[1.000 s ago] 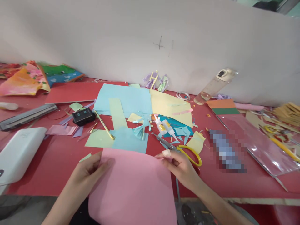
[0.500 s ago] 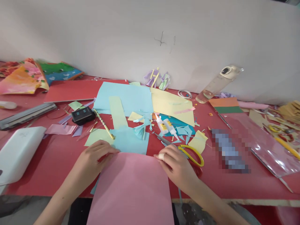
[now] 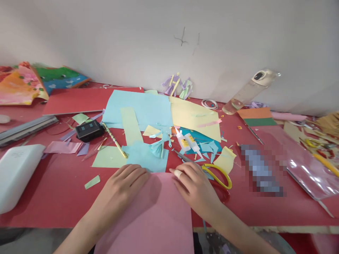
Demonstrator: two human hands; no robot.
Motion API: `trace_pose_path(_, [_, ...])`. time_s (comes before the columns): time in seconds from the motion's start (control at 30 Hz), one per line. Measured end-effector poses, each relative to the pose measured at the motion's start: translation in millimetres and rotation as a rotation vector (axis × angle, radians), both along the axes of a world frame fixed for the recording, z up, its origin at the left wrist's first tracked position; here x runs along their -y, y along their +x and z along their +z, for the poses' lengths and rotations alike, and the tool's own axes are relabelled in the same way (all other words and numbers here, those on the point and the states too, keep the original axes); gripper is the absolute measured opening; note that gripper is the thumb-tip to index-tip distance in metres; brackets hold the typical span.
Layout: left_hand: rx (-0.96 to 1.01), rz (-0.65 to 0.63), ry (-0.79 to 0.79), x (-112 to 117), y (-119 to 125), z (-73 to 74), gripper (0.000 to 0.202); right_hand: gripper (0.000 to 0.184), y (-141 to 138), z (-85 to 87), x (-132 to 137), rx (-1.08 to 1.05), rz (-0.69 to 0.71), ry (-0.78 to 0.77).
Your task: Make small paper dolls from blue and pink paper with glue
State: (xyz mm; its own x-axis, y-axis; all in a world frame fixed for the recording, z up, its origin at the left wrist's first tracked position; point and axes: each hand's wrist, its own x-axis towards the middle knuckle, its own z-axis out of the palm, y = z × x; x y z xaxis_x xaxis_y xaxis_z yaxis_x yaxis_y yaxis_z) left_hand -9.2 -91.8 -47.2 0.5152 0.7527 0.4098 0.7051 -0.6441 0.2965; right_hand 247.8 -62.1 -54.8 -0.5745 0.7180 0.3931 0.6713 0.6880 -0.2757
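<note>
A sheet of pink paper (image 3: 153,218) hangs over the table's front edge towards me, its far edge lying on the table. My left hand (image 3: 124,187) is closed over the far left part of that sheet, fingers together and pointing inward; the fingertips are partly hidden. At the far right corner, my right hand (image 3: 194,185) pinches the paper between thumb and fingers, with a pale band around one finger. Yellow-handled scissors (image 3: 217,175) lie just beside and partly behind my right hand. Beyond both hands is a small light-blue paper dress figure (image 3: 160,144).
Light-blue paper (image 3: 140,109), yellow paper (image 3: 194,116) and glue bottles (image 3: 186,142) lie farther back. A patterned pencil (image 3: 115,141) and black box (image 3: 90,130) are left, near a white device (image 3: 19,176). At right stand a tilted bottle (image 3: 249,91) and a clear pouch (image 3: 309,169).
My left hand has slid right along the paper's far edge and lies flatter over it. A small green paper scrap now shows left of it. My right hand stays at its corner.
</note>
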Motion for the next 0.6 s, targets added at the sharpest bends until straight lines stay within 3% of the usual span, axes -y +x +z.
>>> trace_pose_path(0.27, [-0.010,-0.002,0.056,1.7,-4.6,-5.0,0.027,0.014,-3.1,-3.7,2.8,0.011,0.015,0.138])
trace_pose_path(0.47, [0.027,0.076,-0.033,2.5,-9.8,-10.6,0.029,0.014,-2.4,-4.4,3.3,0.034,-0.012,0.062])
trace_pose_path(0.6, [-0.054,0.086,0.039,2.5,-6.7,-5.6,0.028,0.018,-3.9,-1.1,3.8,0.075,-0.015,0.118])
